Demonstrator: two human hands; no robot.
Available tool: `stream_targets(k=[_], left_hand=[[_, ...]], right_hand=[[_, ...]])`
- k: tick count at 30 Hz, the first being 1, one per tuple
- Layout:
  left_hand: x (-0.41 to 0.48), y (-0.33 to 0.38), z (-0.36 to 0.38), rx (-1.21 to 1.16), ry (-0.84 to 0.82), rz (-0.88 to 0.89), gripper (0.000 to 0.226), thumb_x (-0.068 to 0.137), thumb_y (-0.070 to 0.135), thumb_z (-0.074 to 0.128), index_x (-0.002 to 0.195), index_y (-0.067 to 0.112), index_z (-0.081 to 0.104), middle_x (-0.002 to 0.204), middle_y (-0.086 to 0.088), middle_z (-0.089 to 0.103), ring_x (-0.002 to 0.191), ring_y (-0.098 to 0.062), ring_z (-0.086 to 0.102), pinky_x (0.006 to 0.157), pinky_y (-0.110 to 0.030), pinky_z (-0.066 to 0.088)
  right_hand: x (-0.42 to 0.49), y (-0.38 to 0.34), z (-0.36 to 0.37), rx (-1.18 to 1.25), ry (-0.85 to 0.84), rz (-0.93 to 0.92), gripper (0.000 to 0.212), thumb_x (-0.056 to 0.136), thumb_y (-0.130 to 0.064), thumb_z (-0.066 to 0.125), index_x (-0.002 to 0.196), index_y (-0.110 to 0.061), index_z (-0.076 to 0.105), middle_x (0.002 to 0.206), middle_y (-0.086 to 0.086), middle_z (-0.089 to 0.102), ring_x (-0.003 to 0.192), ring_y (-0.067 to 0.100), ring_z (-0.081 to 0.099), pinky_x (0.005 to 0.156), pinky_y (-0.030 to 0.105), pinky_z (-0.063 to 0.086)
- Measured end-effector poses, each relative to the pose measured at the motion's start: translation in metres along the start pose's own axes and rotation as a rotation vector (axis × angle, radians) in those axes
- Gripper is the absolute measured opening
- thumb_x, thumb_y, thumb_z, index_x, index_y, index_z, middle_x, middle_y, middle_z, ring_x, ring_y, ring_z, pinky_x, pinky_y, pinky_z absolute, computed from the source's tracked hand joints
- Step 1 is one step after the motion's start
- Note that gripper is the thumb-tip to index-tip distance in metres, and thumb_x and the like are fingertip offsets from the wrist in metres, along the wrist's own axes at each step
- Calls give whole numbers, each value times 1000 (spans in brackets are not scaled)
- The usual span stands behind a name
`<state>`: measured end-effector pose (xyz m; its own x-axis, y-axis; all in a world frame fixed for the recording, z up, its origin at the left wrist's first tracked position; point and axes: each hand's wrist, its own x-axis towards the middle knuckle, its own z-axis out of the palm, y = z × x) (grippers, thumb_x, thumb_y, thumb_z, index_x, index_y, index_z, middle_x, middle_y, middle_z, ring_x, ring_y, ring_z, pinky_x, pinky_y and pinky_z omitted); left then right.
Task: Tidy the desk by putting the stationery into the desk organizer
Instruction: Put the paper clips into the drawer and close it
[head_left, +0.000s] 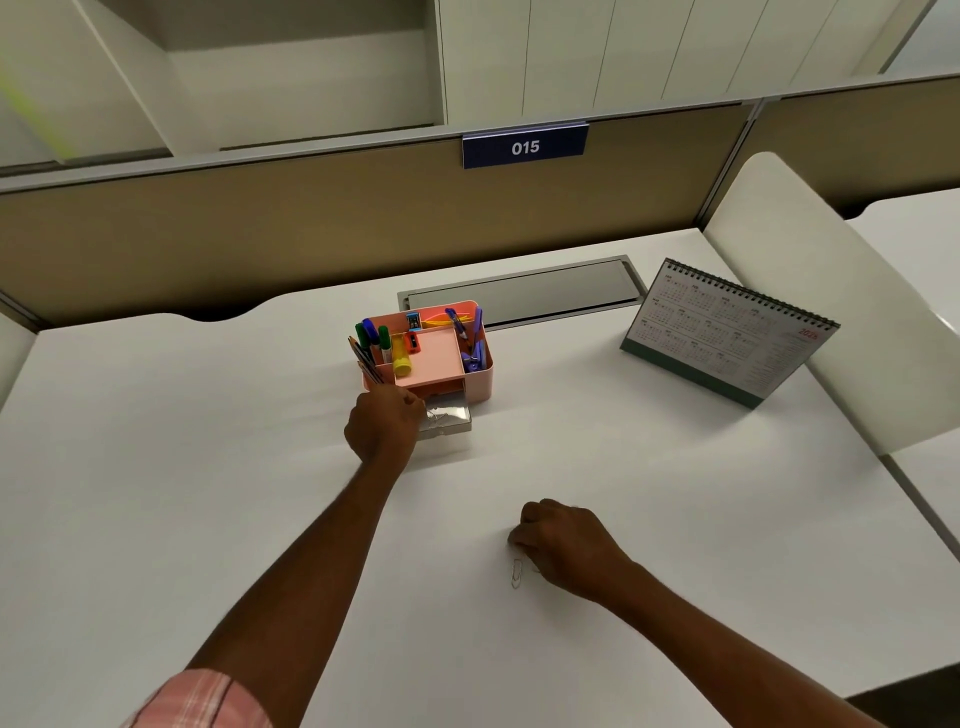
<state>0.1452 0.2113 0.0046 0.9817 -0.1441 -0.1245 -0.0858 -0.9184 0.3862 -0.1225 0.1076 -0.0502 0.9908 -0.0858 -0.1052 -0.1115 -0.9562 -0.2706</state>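
A pink desk organizer (475, 384) stands mid-desk with markers, pencils, a yellow glue stick, sharpeners and a purple stapler in its compartments. Its clear drawer (451, 418) is pulled out at the front, with paper clips inside. My left hand (384, 423) is over the drawer's left end, fingers curled at its edge; whether they pinch anything is hidden. My right hand (563, 540) rests on the white desk nearer me, fingers curled down over a paper clip (517, 571) whose lower part sticks out below the fingers.
A desk calendar (727, 332) stands at the right. A grey cable hatch (519, 293) lies behind the organizer. A tan partition with a "015" sign (524, 147) backs the desk; a white divider (810, 291) bounds the right side.
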Motion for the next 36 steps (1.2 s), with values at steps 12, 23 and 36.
stream_targets(k=[12,23,36], left_hand=[[-76,-8,-4,-187,-20,267,22,92,45,69,109,33,78,101,6,78,88,-16,71,69,-27,54],[-147,-59,31,42,-455,437,19,89,50,63,97,41,77,76,14,71,86,-9,70,74,-25,53],[-169,-85,38,12,-372,506,25,96,50,58,117,47,70,113,23,73,104,-2,67,84,-20,48]], right_hand=[[-13,-3,6,-140,-61,-116,11,89,-17,56,94,-26,59,88,-6,48,73,20,51,47,32,36],[-16,-20,5,-211,-40,-112,15,76,-10,63,80,-19,51,78,-1,51,61,22,50,46,32,27],[-28,-57,14,-246,3,108,20,82,-28,75,68,-22,61,64,-2,57,53,22,53,50,32,28]])
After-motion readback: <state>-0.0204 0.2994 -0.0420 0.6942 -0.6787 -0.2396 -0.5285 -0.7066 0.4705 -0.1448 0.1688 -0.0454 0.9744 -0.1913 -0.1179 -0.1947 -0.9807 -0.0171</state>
